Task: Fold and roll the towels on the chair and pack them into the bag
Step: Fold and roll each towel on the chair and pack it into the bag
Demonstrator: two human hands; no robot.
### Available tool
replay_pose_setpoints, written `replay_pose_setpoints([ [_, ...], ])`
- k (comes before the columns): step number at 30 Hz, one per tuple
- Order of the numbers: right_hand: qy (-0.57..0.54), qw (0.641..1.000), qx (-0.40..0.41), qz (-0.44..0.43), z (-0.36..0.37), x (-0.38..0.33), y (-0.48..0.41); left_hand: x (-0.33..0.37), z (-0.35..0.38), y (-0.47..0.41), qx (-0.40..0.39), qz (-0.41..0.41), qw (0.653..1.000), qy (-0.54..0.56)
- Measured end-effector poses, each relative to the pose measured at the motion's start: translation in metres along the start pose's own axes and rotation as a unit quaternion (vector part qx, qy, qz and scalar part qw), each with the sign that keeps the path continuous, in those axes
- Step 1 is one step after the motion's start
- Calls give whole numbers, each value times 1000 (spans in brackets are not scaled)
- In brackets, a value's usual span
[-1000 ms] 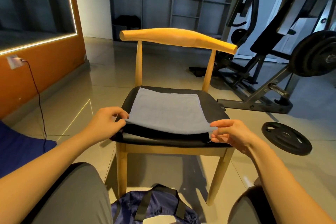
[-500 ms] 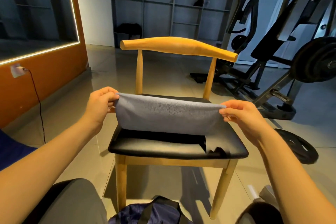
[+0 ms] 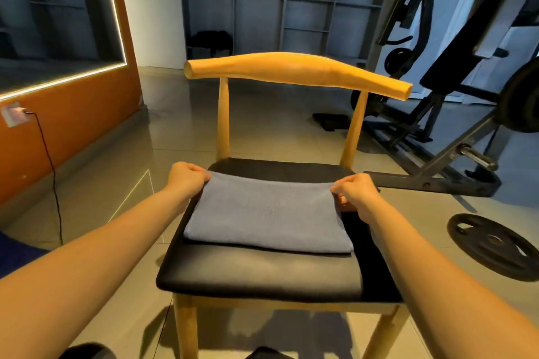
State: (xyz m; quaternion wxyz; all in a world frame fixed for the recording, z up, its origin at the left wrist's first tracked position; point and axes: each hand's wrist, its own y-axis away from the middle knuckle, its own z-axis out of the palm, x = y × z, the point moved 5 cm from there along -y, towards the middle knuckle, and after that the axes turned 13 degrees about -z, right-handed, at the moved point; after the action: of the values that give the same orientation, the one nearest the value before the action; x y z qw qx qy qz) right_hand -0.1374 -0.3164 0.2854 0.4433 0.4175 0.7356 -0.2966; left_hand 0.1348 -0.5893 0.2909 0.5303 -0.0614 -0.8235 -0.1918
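Note:
A grey-blue towel (image 3: 267, 213) lies folded in half on the black seat of a wooden chair (image 3: 262, 274), its fold toward me and its free edges at the far side. My left hand (image 3: 186, 179) pinches the far left corner. My right hand (image 3: 354, 191) pinches the far right corner. A dark towel (image 3: 360, 227) lies flat under the grey one, showing at its right side. Only a dark sliver of the bag (image 3: 264, 353) shows at the bottom edge, below the chair.
A weight plate (image 3: 493, 245) lies on the tiled floor right of the chair. Gym machines (image 3: 455, 90) stand behind it. An orange wall with a socket and a hanging cable (image 3: 48, 166) runs along the left. Grey shelves line the back wall.
Both hands lifted the towel's near edge and carried it over to the far side, folding the towel in half on the seat. The view tilted up, and the bag almost left the frame.

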Motion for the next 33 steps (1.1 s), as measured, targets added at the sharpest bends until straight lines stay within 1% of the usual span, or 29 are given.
replay_pose_setpoints([
  [3,56,998,-7,22,11,21,-8,-14,4,-14,4,-28,997,-74],
  [7,89,996,-4,15,13,24,-13,-16,5,-21,13,-18,995,-96],
  [9,108,994,-17,9,15,24,-17,-16,7,-24,21,-11,994,-110],
  [11,156,987,-37,-14,17,21,-20,-15,9,-26,16,-11,990,-137],
  [14,231,967,-85,-67,23,8,-21,-14,13,-27,-43,-32,973,-225],
  [16,239,956,-146,-87,31,-1,-21,-14,13,-24,-90,-57,956,-274],
  [18,258,939,-209,-86,37,-6,-22,-13,12,-20,-121,-78,936,-320],
  [21,270,924,-264,-64,36,-10,-22,-9,11,-14,-147,-81,913,-370],
  [23,246,928,-276,-44,31,-9,-20,-1,11,-16,-150,-76,921,-352],
  [24,210,938,-275,-27,27,-8,-18,4,11,-18,-146,-69,929,-334],
  [26,104,956,-274,21,15,-4,-7,19,15,-21,-130,-43,943,-303],
  [28,18,958,-279,60,3,0,10,39,24,-25,-101,10,953,-284],
  [30,-13,954,-290,77,-7,4,28,61,42,-27,-78,81,957,-268],
  [31,-24,949,-304,83,-10,6,38,71,54,-27,-69,120,954,-268],
  [33,-54,935,-337,93,-14,9,61,88,81,-21,-51,200,933,-294],
])
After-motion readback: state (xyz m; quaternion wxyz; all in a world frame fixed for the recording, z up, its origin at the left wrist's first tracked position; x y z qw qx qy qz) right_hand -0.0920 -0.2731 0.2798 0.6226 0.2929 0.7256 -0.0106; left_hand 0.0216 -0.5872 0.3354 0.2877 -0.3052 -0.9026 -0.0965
